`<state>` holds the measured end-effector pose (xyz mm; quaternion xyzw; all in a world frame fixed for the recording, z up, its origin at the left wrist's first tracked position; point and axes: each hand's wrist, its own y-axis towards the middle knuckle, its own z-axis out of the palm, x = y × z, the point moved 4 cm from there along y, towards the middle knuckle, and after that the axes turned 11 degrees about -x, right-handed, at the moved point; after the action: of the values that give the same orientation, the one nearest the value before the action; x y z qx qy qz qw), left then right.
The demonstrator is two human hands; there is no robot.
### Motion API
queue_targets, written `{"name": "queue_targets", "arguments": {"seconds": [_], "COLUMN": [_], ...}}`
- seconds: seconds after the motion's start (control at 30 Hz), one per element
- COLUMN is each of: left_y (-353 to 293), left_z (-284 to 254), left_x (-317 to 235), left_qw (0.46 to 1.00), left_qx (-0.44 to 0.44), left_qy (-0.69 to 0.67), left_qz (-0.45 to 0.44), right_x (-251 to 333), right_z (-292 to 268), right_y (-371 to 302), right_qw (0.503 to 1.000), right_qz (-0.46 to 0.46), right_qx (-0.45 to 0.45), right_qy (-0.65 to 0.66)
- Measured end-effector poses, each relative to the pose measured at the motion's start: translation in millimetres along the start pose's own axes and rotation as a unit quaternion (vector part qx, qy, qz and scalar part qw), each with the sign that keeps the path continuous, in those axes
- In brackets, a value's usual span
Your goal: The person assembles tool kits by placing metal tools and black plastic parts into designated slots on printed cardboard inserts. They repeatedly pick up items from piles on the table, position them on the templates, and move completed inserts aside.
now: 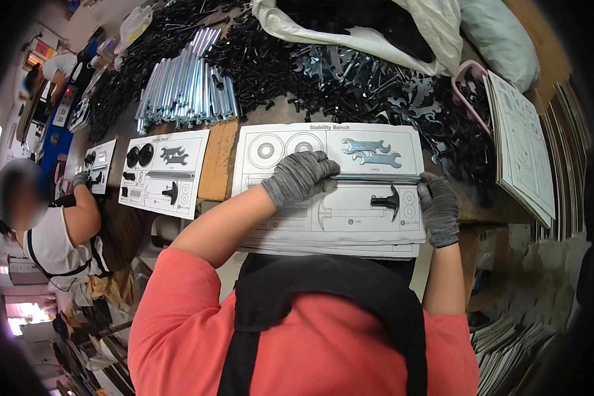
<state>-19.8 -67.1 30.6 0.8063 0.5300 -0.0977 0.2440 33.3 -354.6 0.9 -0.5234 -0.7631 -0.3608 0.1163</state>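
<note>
Both of my hands wear grey knit gloves over a stack of printed cards (270, 228). My left hand (300, 178) is closed round the left end of a silvery metal rod (378, 179) lying level across the top card. My right hand (439, 210) pinches the rod's right end at the card's edge. Above the rod, two open-end wrenches (371, 152) lie on the card, one partly over the other. Below it sits a black T-shaped part (386, 202). My left hand hides part of the printed drawings.
A pile of metal rods (188, 86) lies at the back left, with loose wrenches (409, 92) and black bolts (257, 72) around it. A laid-out card (162, 198) with parts stands left. More cards (525, 145) lean right. A co-worker (66, 224) works at the far left.
</note>
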Motion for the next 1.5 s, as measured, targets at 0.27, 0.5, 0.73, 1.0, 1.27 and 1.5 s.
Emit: {"name": "queue_targets", "arguments": {"seconds": [0.27,0.5,0.73,1.0,1.27,1.5], "left_y": [8.3,41.9,169.5,257.0,252.1,193.8], "left_z": [-6.0,-22.3,-99.3,-69.2,-63.0,-119.2], "left_x": [4.4,65.6,99.1,103.7,131.7,92.9], "left_qw": [0.997,0.934,0.958,0.930,0.952,0.947], "left_qx": [0.047,-0.085,-0.245,-0.060,-0.103,-0.224], "left_qy": [-0.058,-0.305,0.022,0.261,0.154,0.201], "left_qz": [-0.028,-0.163,-0.146,-0.254,-0.244,-0.116], "right_x": [-22.1,4.9,43.8,54.6,43.9,59.6], "right_z": [-1.7,-17.0,-16.7,-30.8,-31.1,-30.1], "right_y": [1.4,35.5,35.0,16.5,11.2,17.5], "right_qw": [0.999,0.997,0.990,0.988,0.987,0.984], "right_qz": [0.002,0.002,-0.031,-0.036,-0.017,-0.025], "right_qx": [0.038,-0.003,-0.043,-0.029,-0.026,-0.026], "right_qy": [0.012,0.078,0.131,0.144,0.158,0.177]}}
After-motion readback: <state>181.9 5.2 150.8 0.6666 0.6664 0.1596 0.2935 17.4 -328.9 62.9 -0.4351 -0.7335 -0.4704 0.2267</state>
